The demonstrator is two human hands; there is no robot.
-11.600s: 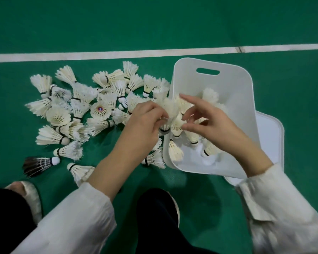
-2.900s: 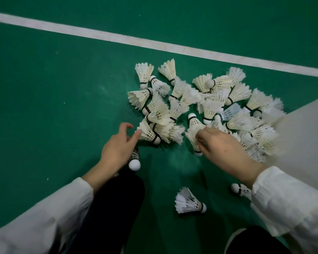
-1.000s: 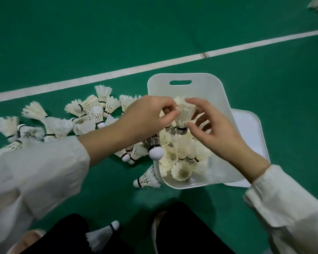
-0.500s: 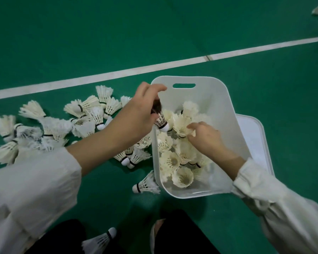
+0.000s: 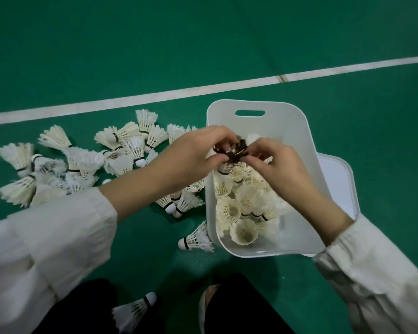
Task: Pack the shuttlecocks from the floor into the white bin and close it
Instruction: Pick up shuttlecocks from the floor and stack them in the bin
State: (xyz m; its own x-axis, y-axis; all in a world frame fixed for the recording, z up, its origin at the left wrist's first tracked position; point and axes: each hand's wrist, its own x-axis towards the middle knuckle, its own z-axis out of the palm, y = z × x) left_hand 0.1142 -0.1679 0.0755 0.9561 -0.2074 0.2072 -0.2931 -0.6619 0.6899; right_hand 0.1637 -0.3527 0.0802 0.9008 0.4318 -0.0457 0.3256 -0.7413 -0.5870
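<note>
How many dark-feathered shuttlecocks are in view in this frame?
1. The dark-feathered shuttlecock is held between the left hand and right hand, above the white bin. Others could be hidden under the white shuttlecocks inside it.

The light is soft and a little dim, falling evenly from above. The green floor grows darker toward the corners (the wide lens does this), and the white line looks slightly bowed. A faint shadow lies before the white bin. The shuttlecocks at the left edge are smeared and unsharp, and the near sleeve is pale, almost washed out
</note>
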